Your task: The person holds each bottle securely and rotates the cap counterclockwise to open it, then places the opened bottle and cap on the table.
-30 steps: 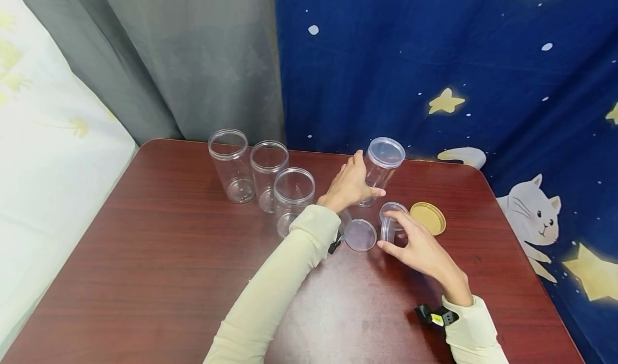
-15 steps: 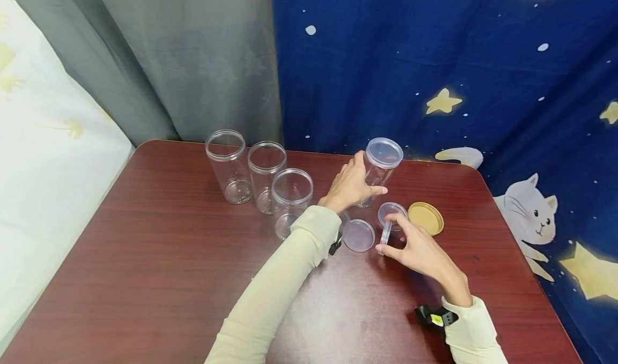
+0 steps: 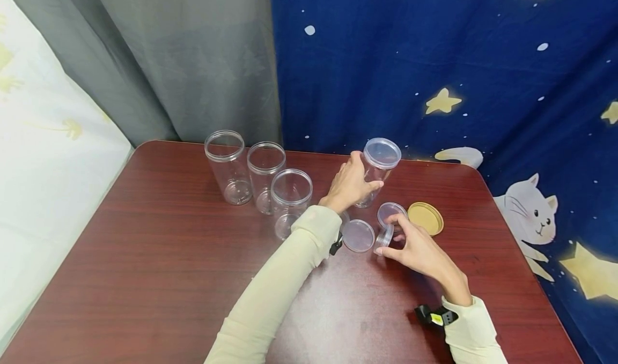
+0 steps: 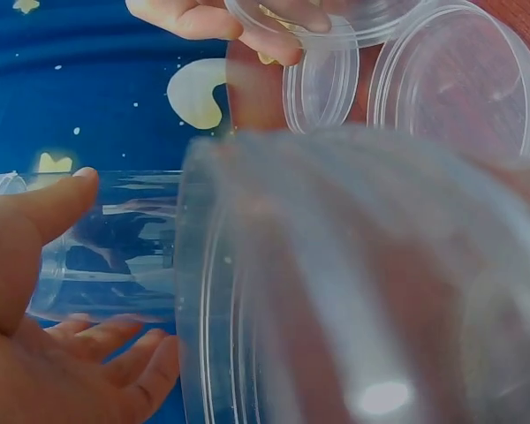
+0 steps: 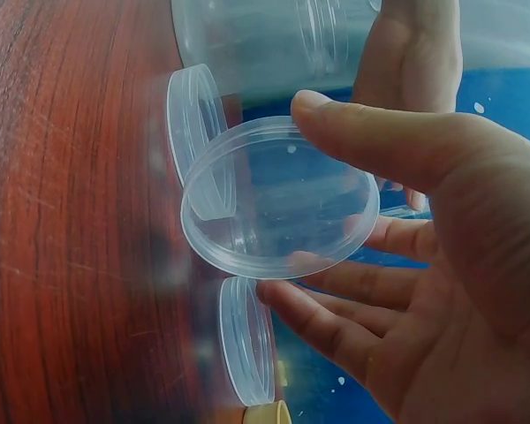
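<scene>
Near the table's far edge my left hand [image 3: 348,184] grips a tall clear plastic jar [image 3: 379,177], thumb on one side and fingers on the other. A clear lid [image 3: 382,152] sits on top of that jar. My right hand [image 3: 420,249] pinches a loose clear lid [image 5: 278,199] between thumb and fingers, holding it tilted above the table. Close by lie two more clear lids, one nearer the left wrist [image 3: 359,236] and another beyond the right fingertips [image 3: 391,214]. A gold lid [image 3: 426,218] lies to their right.
Three open-topped clear jars stand to the left: a back one [image 3: 227,163], a middle one [image 3: 266,173] and a front one [image 3: 292,203], close to the left forearm. The brown table [image 3: 169,267] ends at grey and blue curtains.
The clear lid in my right hand has turned between the fingers, from upright through edge-on to tilted. My left hand and its jar stay nearly in place.
</scene>
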The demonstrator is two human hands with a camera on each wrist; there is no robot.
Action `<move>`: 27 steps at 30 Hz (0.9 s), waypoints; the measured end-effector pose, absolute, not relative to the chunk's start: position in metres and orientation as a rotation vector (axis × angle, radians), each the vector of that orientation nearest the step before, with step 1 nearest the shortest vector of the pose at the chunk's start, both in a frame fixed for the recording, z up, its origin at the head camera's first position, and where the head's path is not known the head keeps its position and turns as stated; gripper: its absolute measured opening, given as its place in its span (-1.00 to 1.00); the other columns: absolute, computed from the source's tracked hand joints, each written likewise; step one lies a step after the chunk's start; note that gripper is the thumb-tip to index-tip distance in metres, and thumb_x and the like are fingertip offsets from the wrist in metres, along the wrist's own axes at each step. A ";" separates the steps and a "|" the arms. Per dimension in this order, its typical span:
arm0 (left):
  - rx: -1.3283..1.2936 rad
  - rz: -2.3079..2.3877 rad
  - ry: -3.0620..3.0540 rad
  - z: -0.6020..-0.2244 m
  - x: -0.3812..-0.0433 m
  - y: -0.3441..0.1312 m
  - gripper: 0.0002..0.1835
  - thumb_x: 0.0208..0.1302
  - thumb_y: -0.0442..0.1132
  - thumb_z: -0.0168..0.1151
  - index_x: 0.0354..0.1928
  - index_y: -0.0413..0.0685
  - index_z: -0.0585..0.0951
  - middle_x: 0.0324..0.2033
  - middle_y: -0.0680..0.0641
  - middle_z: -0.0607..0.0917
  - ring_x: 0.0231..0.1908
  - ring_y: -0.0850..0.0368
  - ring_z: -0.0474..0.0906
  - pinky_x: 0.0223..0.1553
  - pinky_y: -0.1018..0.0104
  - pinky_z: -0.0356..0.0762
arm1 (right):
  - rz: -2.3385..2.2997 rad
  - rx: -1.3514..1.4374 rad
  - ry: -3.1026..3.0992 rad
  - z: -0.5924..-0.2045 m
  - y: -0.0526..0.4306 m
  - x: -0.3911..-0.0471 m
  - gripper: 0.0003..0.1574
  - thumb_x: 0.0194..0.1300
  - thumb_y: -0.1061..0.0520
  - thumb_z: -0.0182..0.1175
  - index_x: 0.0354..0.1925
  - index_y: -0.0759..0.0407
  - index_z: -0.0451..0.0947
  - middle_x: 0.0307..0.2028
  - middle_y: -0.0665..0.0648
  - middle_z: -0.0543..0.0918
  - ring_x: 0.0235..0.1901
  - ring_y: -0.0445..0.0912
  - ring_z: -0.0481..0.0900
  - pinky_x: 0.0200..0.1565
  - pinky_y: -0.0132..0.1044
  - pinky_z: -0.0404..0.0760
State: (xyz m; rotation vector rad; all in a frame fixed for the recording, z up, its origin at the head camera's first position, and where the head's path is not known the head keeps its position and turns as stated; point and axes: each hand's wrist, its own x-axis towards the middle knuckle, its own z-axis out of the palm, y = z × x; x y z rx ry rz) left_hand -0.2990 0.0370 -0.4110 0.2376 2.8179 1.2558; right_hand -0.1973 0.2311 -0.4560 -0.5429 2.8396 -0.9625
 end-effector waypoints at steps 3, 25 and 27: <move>0.232 1.331 2.773 -0.412 -0.299 0.037 -0.11 0.12 0.00 0.48 0.37 -0.08 0.18 0.16 -0.15 0.57 0.14 -0.02 0.55 0.15 0.08 0.52 | -0.982 -0.539 2.821 -0.456 0.232 -0.197 -0.17 -0.01 -0.02 0.56 0.12 0.20 0.38 -0.16 0.21 0.68 -0.21 0.03 0.73 -0.14 0.01 0.68; 0.333 1.322 2.791 -0.405 -0.298 0.034 -0.12 0.10 0.06 0.47 0.34 -0.12 0.23 0.19 -0.13 0.48 0.20 -0.02 0.46 0.23 0.10 0.45 | -0.706 -0.701 2.847 -0.449 0.244 -0.195 -0.08 -0.03 -0.04 0.56 0.19 0.35 0.44 0.06 0.26 0.63 -0.06 0.03 0.62 -0.02 -0.03 0.58; 0.334 1.341 2.785 -0.402 -0.296 0.034 -0.12 0.11 0.05 0.47 0.34 -0.12 0.22 0.18 -0.14 0.51 0.18 -0.02 0.50 0.21 0.09 0.47 | -0.694 -0.725 2.830 -0.449 0.246 -0.194 -0.09 -0.03 -0.03 0.56 0.17 0.37 0.45 0.06 0.27 0.63 -0.05 0.05 0.63 0.00 -0.01 0.58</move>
